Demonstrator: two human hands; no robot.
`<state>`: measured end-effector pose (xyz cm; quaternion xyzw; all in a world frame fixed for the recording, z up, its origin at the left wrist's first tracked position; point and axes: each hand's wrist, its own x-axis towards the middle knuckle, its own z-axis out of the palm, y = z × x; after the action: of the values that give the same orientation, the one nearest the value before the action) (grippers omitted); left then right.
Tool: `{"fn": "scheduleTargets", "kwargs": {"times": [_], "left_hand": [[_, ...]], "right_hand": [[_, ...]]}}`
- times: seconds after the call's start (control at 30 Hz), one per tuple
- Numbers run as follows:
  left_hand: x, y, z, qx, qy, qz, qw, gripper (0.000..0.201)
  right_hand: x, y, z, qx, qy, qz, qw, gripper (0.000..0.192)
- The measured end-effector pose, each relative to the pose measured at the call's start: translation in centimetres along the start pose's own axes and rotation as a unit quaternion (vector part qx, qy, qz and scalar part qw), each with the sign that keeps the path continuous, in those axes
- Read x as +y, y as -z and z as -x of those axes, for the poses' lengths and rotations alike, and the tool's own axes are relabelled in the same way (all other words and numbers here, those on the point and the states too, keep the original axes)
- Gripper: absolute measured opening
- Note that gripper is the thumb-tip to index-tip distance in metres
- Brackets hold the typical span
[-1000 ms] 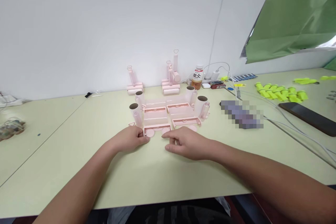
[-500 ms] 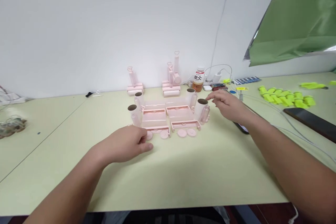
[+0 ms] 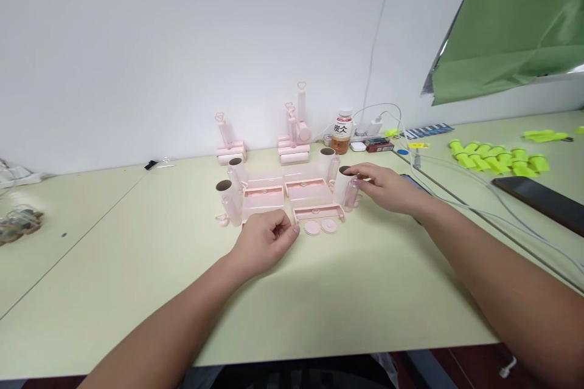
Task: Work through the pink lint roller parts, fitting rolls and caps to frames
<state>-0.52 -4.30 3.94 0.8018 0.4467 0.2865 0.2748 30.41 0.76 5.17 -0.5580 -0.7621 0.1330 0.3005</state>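
**Hands among pink parts**

Pale green table (image 3: 137, 292) against a white wall. Left hand (image 3: 264, 243) curls loosely over the near pink frame, whether gripping, I cannot tell. Right hand (image 3: 387, 188) touches a paper roll (image 3: 341, 185) with spread fingers, not yet closed. Judged: part pickup; a firm pinch comes next.

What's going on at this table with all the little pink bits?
A person sits at a pale green table with pink plastic parts laid out in rows. The right hand reaches to an upright roll at the right end of the rows, fingertips at its top. The left hand is curled over the near edge of the parts, by a pink frame piece and two round caps. Whether it holds anything is hidden. More pink pieces and a drink bottle stand by the wall.
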Motion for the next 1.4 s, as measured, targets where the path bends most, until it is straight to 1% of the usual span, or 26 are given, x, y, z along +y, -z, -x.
{"fn": "scheduleTargets", "kwargs": {"times": [0.1, 0.2, 0.3, 0.47, 0.57, 0.67, 0.73, 0.77, 0.8, 0.87, 0.9, 0.93, 0.97, 1.0, 1.03, 1.07, 1.1, 1.13, 1.17, 1.2, 1.23, 1.27, 1.3, 1.33, 1.37, 1.4], "left_hand": [[-0.1, -0.1, -0.1, -0.006, 0.009, 0.01, 1.0, 0.029], [0.1, -0.4, -0.2, -0.025, 0.005, 0.004, 1.0, 0.031], [0.1, -0.8, 0.0, -0.036, -0.005, -0.012, 0.999, 0.031], [0.2, -0.9, 0.2, -0.035, -0.022, -0.034, 0.999, 0.03], [0.4, -0.9, 0.2, -0.049, -0.028, -0.039, 0.998, 0.03], [0.5, -0.9, 0.2, -0.053, -0.042, -0.04, 0.997, 0.029], [0.5, -0.9, 0.2, -0.05, -0.049, -0.039, 0.997, 0.028], [0.5, -0.8, 0.3, -0.049, -0.05, -0.036, 0.997, 0.028], [0.5, -0.8, 0.3, -0.048, -0.049, -0.03, 0.997, 0.028], [0.6, -0.7, 0.3, -0.058, -0.042, 0.006, 0.997, 0.031], [0.7, -0.8, 0.4, -0.071, -0.033, 0.043, 0.996, 0.033], [0.8, -0.8, 0.5, -0.089, -0.019, 0.096, 0.991, 0.034], [1.0, -0.9, 0.5, -0.108, -0.002, 0.163, 0.981, 0.037], [1.1, -1.0, 0.6, -0.129, 0.013, 0.237, 0.963, 0.042], [1.3, -1.2, 0.7, -0.14, 0.023, 0.31, 0.94, 0.049], [1.4, -1.4, 0.7, -0.138, 0.026, 0.376, 0.916, 0.056], [1.5, -1.5, 0.7, -0.125, 0.028, 0.429, 0.894, 0.061], [1.5, -1.6, 0.7, -0.101, 0.033, 0.469, 0.877, 0.062], [1.5, -1.6, 0.6, -0.065, 0.043, 0.495, 0.865, 0.059], [1.4, -1.6, 0.4, -0.024, 0.059, 0.51, 0.858, 0.054], [1.2, -1.4, 0.2, 0.018, 0.076, 0.515, 0.854, 0.049], [0.9, -1.3, -0.1, 0.054, 0.087, 0.508, 0.855, 0.044], [0.6, -1.1, -0.3, 0.087, 0.087, 0.489, 0.864, 0.04], [0.2, -0.8, -0.6, 0.116, 0.077, 0.459, 0.878, 0.039], [-0.1, -0.7, -0.8, 0.137, 0.061, 0.419, 0.895, 0.04], [-0.3, -0.5, -0.9, 0.15, 0.045, 0.373, 0.914, 0.04]], "right_hand": [[-0.1, 0.1, 0.1, -0.009, -0.016, -0.012, 1.0, 0.032], [0.1, 0.1, 0.1, -0.01, -0.033, -0.019, 0.999, 0.033], [0.4, 0.2, 0.1, -0.008, -0.03, -0.02, 0.999, 0.033], [0.5, 0.7, 0.1, -0.009, -0.027, -0.009, 1.0, 0.032], [0.3, 1.5, 0.2, 0.008, -0.033, 0.009, 0.999, 0.03], [0.3, 2.5, 0.3, 0.044, -0.029, 0.026, 0.998, 0.026], [0.3, 3.3, 0.4, 0.083, -0.017, 0.023, 0.996, 0.023], [0.2, 3.7, 0.6, 0.115, -0.005, 0.019, 0.993, 0.021], [0.1, 4.0, 0.8, 0.161, 0.015, 0.016, 0.987, 0.019], [-0.8, 4.2, 1.5, 0.276, 0.071, 0.019, 0.958, 0.013], [-1.5, 4.0, 1.9, 0.336, 0.108, 0.028, 0.935, 0.011], [-2.4, 3.7, 2.5, 0.374, 0.137, 0.038, 0.916, 0.009], [-3.4, 3.1, 3.1, 0.373, 0.172, 0.056, 0.91, 0.011], [-4.5, 2.3, 3.6, 0.364, 0.213, 0.063, 0.905, 0.012], [-5.7, 1.4, 4.2, 0.309, 0.251, 0.067, 0.915, 0.012], [-6.9, 0.4, 4.7, 0.227, 0.284, 0.056, 0.93, 0.013], [-7.9, -0.6, 5.2, 0.139, 0.299, 0.038, 0.943, 0.016], [-8.7, -1.5, 5.5, 0.071, 0.311, 0.018, 0.947, 0.02], [-9.3, -2.2, 5.7, 0.049, 0.316, 0.014, 0.948, 0.022], [-9.7, -2.8, 5.8, 0.029, 0.336, 0.01, 0.941, 0.021], [-9.8, -3.1, 5.7, 0.018, 0.364, -0.004, 0.931, 0.021], [-9.7, -3.2, 5.5, 0.022, 0.385, -0.019, 0.923, 0.02], [-9.5, -3.2, 5.3, 0.028, 0.391, -0.035, 0.919, 0.02], [-9.1, -3.1, 5.0, 0.035, 0.377, -0.043, 0.924, 0.019], [-8.7, -2.9, 4.7, 0.037, 0.342, -0.038, 0.938, 0.019], [-8.3, -2.6, 4.4, 0.024, 0.289, -0.02, 0.957, 0.019]]}}
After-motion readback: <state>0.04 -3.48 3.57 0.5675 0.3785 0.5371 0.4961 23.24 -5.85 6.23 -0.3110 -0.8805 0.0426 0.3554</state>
